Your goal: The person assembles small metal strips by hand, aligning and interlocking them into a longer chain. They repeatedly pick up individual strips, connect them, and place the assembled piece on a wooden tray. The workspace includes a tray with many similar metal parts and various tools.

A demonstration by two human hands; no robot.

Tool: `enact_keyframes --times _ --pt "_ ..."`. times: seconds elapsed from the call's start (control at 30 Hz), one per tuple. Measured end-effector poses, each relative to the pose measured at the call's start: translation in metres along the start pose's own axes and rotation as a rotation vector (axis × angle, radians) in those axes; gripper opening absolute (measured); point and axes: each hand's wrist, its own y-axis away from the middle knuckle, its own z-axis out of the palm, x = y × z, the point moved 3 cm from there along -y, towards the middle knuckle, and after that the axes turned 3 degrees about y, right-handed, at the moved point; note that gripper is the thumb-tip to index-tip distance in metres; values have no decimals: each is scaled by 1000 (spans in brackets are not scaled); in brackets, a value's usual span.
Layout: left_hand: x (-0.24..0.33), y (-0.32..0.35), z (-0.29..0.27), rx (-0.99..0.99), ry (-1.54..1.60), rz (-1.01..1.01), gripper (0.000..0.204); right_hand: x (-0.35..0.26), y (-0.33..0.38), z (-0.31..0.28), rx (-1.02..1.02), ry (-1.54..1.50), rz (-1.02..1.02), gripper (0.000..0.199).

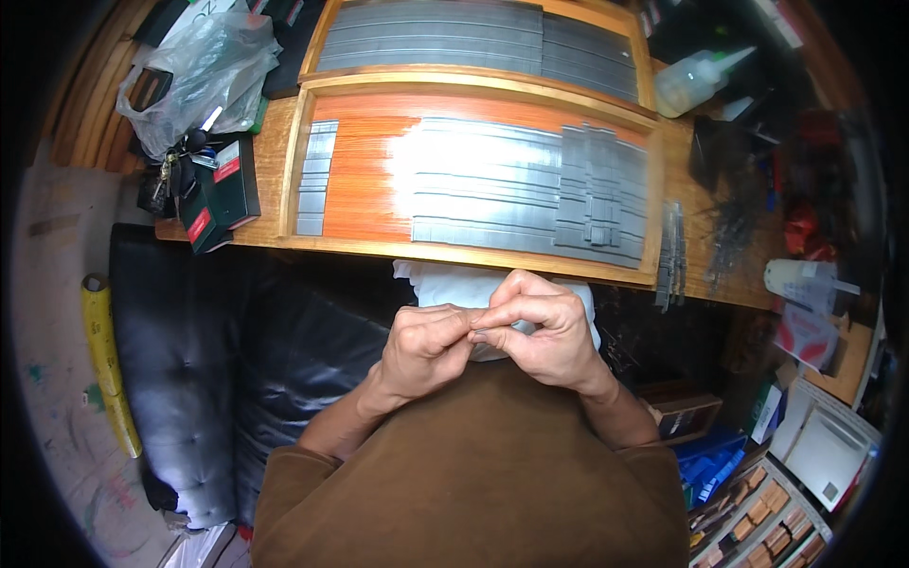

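Clear of the near edge of the wooden tray [454, 255], our left hand [419, 348] and right hand [552, 333] meet, fingers [516, 310] pinching a small, mostly hidden piece [476, 329]; flat grey strips [483, 224] lie inside.

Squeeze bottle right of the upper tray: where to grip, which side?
Grip the bottle round its wide body, probably from the near side: its nozzle points right and away from the person and looks too thin to hold well, while the upper tray is close on its left.
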Motion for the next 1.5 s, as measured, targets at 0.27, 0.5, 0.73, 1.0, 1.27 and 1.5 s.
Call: enact_keyframes --times 0.27,0.5,0.73,1.0,1.27,1.5 --pt "10 4 4 99 -59 37 30 1 -5 1 -56 -122 -44 19" --pt "13 10 6 123 -95 -17 26 9 -7 -3 -116 -148 19 22" --pt "10 11 10 151 -39 19 32 8 -8 -4 -147 -194 79 17" --pt "10 12 9 132 -36 -10 33 9 -7 -3 -147 -191 97 16" --pt "10 13 9 125 -34 -41 33 4 -8 -3 -139 -133 49 15" --pt "8 12 10 110 -8 -43 23 -4 -4 -2 -109 -46 -5 16"
